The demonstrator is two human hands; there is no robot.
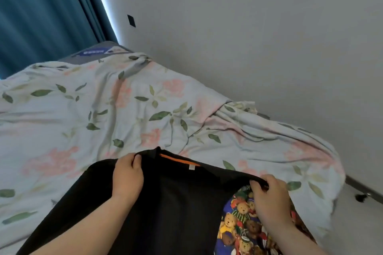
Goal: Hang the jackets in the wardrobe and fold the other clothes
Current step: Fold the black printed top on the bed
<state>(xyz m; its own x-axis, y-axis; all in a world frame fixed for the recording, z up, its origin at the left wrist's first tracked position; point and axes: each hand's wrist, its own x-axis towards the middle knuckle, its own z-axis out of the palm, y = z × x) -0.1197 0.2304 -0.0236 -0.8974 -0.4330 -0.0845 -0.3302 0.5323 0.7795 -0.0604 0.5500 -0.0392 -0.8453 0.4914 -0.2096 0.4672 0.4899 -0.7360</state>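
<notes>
Bed (pixel 83 114) fills most of the view, covered by a rumpled floral sheet (pixel 145 97) that hangs over the far corner. Grey wall (pixel 248 27) behind it; teal curtain (pixel 41 6) at the upper left, with a strip of daylight along its edge.

Black garment (pixel 176 203) lies spread on the near side of the bed, neckline away from the person, an orange strip (pixel 178 159) and a small label (pixel 191 167) showing inside the collar. No fold in it that can be seen.

Teddy-bear print cloth (pixel 238 223) lies under the black garment's right part and shows below its edge. What kind of piece it is cannot be told.

Left hand (pixel 127 174) pinches the top edge just left of the collar, thumb over the fabric. Right hand (pixel 269 198) has its fingers curled round the right shoulder edge, lifting it slightly off the print cloth.

Progress, as a judgement: early. The black piece looks to be getting squared up at the shoulders, either for folding or for a hanger. The print cloth also awaits handling. No wardrobe, hanger or folded pile in sight.
</notes>
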